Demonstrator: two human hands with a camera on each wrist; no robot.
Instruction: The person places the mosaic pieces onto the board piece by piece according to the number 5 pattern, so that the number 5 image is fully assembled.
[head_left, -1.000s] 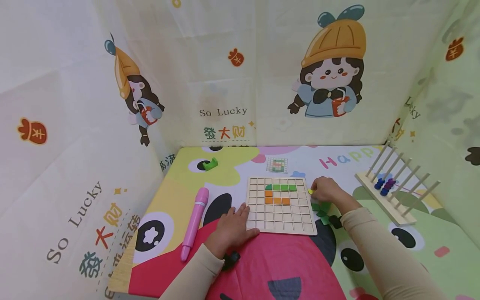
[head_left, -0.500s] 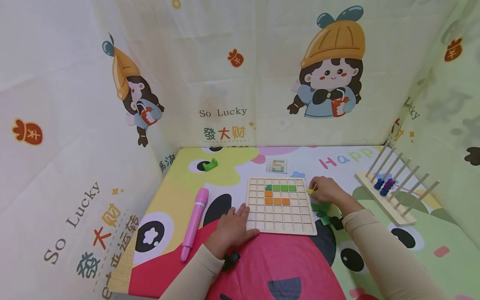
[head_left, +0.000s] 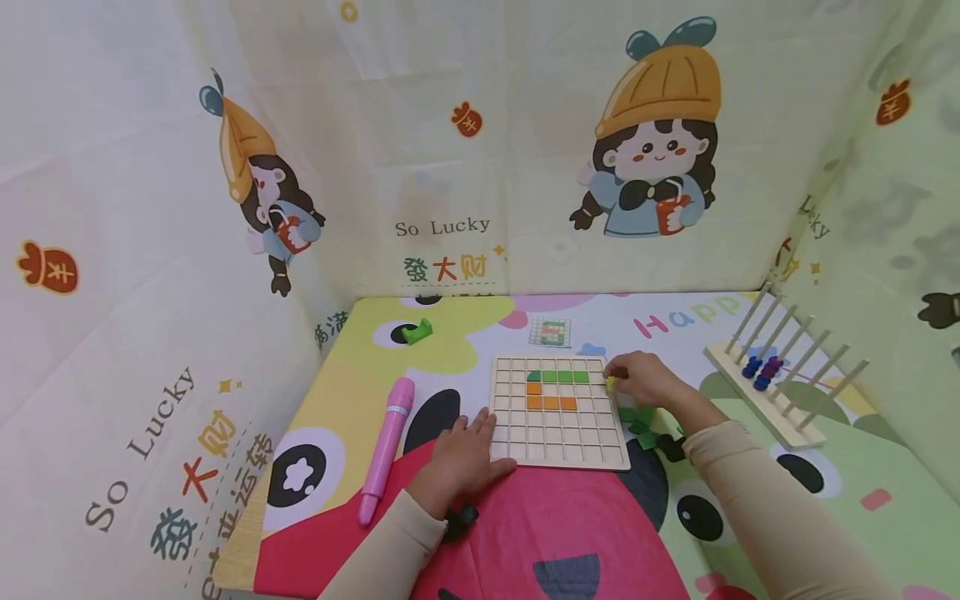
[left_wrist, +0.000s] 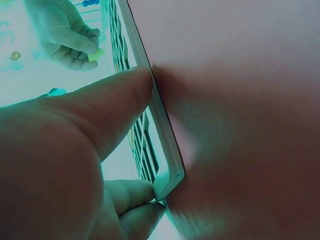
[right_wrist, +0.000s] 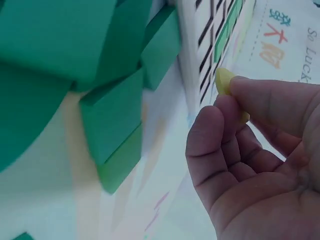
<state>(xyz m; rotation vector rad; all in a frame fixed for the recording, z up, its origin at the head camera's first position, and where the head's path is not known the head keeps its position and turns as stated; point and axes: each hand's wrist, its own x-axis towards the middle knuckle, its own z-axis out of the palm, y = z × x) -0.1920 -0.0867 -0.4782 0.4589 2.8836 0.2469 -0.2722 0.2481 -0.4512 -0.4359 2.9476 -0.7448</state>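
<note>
Card (head_left: 551,332) behind board (head_left: 560,438), pen (head_left: 386,454) left, peg rack (head_left: 774,408) right

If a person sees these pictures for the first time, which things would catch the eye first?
Probably the large cartoon figure in an orange hat on the backdrop. Below it, the wooden grid board holds green pieces and orange pieces, with the left hand at its near-left corner. By its right edge, the right hand pinches a yellow piece.
</note>
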